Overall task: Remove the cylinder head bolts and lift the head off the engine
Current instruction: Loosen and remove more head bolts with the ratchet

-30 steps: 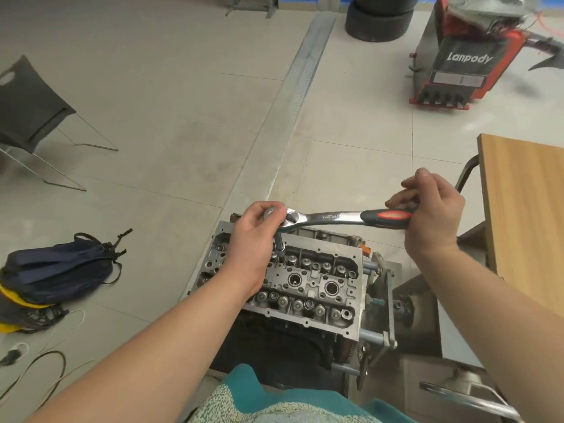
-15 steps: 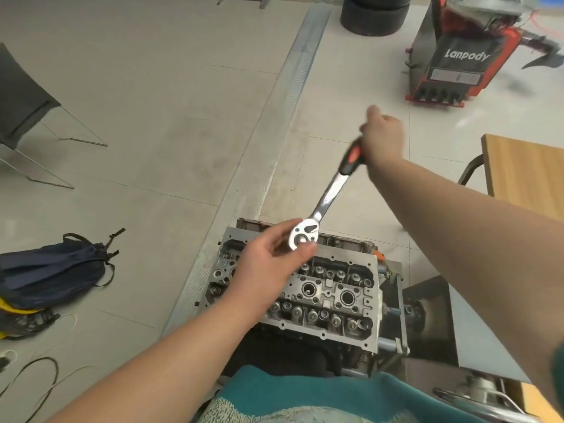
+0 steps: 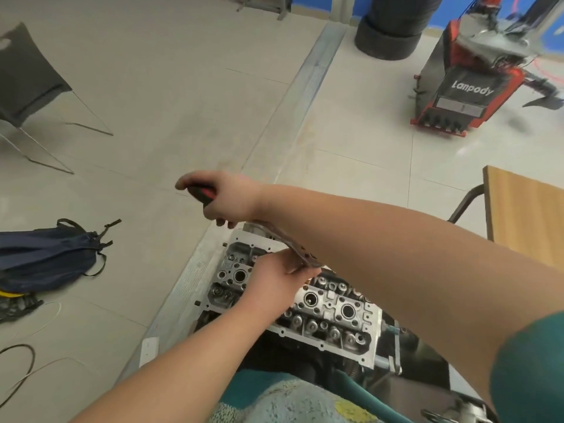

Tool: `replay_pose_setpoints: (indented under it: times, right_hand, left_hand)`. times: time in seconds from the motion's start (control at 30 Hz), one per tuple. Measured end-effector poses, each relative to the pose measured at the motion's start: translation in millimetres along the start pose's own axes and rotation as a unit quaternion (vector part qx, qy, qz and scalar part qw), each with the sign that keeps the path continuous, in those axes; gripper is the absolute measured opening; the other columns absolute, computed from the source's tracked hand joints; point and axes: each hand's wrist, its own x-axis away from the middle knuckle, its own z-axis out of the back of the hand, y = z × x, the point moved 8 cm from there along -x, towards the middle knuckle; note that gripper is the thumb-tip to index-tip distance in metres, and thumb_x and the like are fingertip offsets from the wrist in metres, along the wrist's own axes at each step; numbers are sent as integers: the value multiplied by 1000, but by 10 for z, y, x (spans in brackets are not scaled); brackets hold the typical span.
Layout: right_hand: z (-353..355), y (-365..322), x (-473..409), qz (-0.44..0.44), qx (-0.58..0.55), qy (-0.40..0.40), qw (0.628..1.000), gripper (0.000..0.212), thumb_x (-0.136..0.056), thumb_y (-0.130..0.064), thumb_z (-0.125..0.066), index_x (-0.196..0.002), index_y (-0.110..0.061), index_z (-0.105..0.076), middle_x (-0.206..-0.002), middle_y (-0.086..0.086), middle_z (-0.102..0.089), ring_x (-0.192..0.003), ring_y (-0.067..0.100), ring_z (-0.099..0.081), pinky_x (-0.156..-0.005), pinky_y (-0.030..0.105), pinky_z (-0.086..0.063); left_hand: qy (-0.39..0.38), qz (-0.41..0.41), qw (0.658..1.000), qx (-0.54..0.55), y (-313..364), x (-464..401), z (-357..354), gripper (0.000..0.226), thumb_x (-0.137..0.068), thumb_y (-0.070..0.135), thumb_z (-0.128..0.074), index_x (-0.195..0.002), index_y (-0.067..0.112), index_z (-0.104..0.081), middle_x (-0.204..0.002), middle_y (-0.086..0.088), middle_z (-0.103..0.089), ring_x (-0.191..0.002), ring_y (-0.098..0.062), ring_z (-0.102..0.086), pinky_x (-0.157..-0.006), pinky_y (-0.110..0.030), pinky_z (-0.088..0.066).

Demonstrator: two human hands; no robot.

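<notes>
Head view: "Lanpody" on red machine (image 3: 467, 93); both hands grip ratchet (image 3: 293, 248), head end apparently.

Bright, even indoor light falls on my view, shadows soft, my right hand (image 3: 227, 198) motion-blurred, the floor (image 3: 158, 87) curving at the wide-angle edges.

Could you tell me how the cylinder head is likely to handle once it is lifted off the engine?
The cylinder head looks like a thick, rigid metal casting, so probably heavy for its size and stiff. Its flat, wide shape suggests it will not roll. The bare metal looks smooth, possibly slippery; a two-handed grip seems wise.
</notes>
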Motion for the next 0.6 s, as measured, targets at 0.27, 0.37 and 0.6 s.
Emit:
replay_pose_setpoints:
  times: [0.27,0.37,0.6]
  right_hand:
    - [1489,1021,1130,-294,313,257,866,56,-89,-28,-49,-145,-20,-49,-158,6,-37,-147,38,-28,-117,58,-29]
    - [1088,973,1452,-205,496,123,835,60,-104,-55,-27,-86,-19,-72,-109,5,-73,-129,33,-55,-123,69,-2]
    - [348,1032,1875,-265,127,56,954,83,-98,-80,-34,-83,-6,-71,-58,4,-72,-50,20,-66,-55,30,-49]
  left_hand:
    - [64,27,991,112,-60,102,87,22,-89,30,-86,-108,40,-79,-100,25,-80,-97,10,-72,-84,-14,-51]
    - [61,24,992,109,-32,114,98,26,-89,29,-86,-114,33,-80,-100,23,-81,-95,8,-73,-85,-19,-51]
    - [45,8,993,109,57,132,53,26,-93,28,-82,-93,54,-81,-96,23,-81,-92,12,-71,-80,-20,-48]
